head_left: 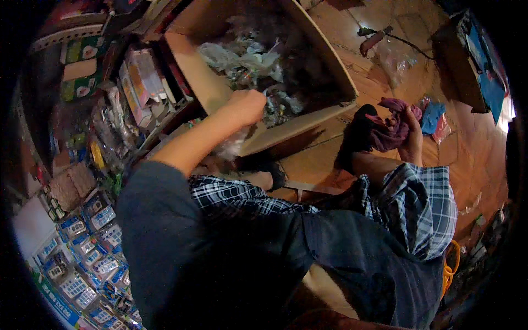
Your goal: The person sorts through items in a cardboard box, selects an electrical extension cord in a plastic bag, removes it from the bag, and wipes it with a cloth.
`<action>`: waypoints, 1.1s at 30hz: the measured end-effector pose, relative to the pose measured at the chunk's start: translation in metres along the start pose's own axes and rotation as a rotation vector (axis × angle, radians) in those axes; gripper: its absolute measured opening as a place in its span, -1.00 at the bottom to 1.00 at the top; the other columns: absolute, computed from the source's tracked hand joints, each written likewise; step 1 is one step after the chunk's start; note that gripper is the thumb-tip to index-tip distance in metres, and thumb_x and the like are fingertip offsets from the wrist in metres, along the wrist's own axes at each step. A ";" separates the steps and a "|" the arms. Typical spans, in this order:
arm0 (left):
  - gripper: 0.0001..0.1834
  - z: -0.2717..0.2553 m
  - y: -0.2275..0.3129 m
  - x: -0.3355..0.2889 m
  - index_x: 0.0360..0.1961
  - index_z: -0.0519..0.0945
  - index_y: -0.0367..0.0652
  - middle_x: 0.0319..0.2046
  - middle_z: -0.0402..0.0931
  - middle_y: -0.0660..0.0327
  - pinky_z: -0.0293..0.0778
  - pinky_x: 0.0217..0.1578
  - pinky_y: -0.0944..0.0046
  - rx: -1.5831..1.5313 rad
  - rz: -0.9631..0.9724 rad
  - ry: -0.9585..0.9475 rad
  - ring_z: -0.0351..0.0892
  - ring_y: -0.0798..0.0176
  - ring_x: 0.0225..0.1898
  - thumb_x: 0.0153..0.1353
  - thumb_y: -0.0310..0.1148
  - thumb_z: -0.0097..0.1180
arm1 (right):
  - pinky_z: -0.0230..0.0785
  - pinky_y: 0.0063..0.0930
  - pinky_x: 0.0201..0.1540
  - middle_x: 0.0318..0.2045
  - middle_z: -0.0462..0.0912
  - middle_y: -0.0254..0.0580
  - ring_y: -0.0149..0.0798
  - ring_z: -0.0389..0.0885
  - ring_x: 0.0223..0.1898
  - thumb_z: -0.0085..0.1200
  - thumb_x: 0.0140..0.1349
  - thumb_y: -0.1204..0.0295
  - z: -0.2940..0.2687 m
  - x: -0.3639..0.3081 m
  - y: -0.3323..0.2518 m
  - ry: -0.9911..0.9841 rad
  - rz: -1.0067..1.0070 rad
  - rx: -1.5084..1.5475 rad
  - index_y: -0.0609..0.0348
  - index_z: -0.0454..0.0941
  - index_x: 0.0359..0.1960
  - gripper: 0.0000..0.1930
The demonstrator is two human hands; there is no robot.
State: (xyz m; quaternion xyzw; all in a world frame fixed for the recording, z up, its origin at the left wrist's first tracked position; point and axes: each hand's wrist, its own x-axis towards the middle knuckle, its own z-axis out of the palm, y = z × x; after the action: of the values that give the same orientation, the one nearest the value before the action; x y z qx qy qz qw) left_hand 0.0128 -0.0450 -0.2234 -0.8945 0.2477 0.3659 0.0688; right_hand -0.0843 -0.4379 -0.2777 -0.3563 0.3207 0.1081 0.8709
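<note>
My left hand [248,106] is at the near rim of a large open cardboard box [300,127], its fingers curled closed. What they hold, if anything, is hidden from this side. Crumpled clear plastic bags [247,60] and small loose bits lie inside the box. Below my left wrist, some clear plastic [234,144] shows against the outside of the box. To the right, my right hand [412,135] grips a bunched maroon cloth [386,125] above my bent leg.
Shelves with boxes [146,91] and wrapped goods stand at the left. Many blister packs [88,258] lie at lower left. On the tiled floor are a blue packet [433,116], a clear bag [393,63] and a dark cord [410,43]. A carton [467,60] stands at far right.
</note>
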 end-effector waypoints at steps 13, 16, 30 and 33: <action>-0.75 0.081 -0.030 0.037 -0.34 0.64 0.02 -0.38 0.57 0.13 0.42 -0.34 0.21 -0.596 0.177 -0.492 0.52 0.14 -0.43 -0.14 -0.41 0.10 | 0.45 -0.57 -0.38 -0.39 0.55 -0.24 -0.42 0.52 -0.45 -0.13 0.25 0.28 0.002 0.003 0.005 0.099 0.028 -0.134 0.31 0.40 -0.11 -0.67; -0.76 0.084 -0.044 0.043 -0.34 0.64 -0.03 -0.40 0.57 0.12 0.43 -0.37 0.22 -0.394 0.134 -0.407 0.52 0.14 -0.46 -0.11 -0.38 0.07 | 0.43 -0.60 -0.42 -0.41 0.54 -0.25 -0.43 0.52 -0.47 -0.14 0.25 0.29 0.010 0.004 0.006 0.105 0.046 -0.122 0.32 0.40 -0.10 -0.67; -0.76 0.107 0.000 0.096 -0.40 0.57 -0.25 -0.27 0.51 -0.10 0.35 -0.19 -0.07 -0.726 -0.452 0.242 0.48 -0.17 -0.19 -0.07 -0.38 -0.06 | 0.43 -0.58 -0.51 -0.46 0.52 -0.22 -0.36 0.51 -0.54 -0.09 0.23 0.31 0.006 -0.002 0.002 0.092 0.039 -0.112 0.25 0.36 -0.17 -0.74; -0.81 0.128 -0.030 0.099 -0.53 0.59 -0.22 -0.42 0.53 0.06 0.36 -0.29 0.12 -0.990 -0.263 0.156 0.48 0.01 -0.35 -0.12 -0.33 0.02 | 0.43 -0.57 -0.48 -0.44 0.51 -0.21 -0.34 0.51 -0.51 -0.07 0.21 0.31 -0.003 0.008 0.006 0.032 0.087 -0.108 0.25 0.34 -0.18 -0.74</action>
State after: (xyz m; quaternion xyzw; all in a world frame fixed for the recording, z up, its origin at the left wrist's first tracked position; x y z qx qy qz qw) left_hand 0.0082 -0.0191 -0.3858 -0.8681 -0.0654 0.3597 -0.3357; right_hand -0.0823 -0.4355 -0.2876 -0.3903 0.3435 0.1571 0.8396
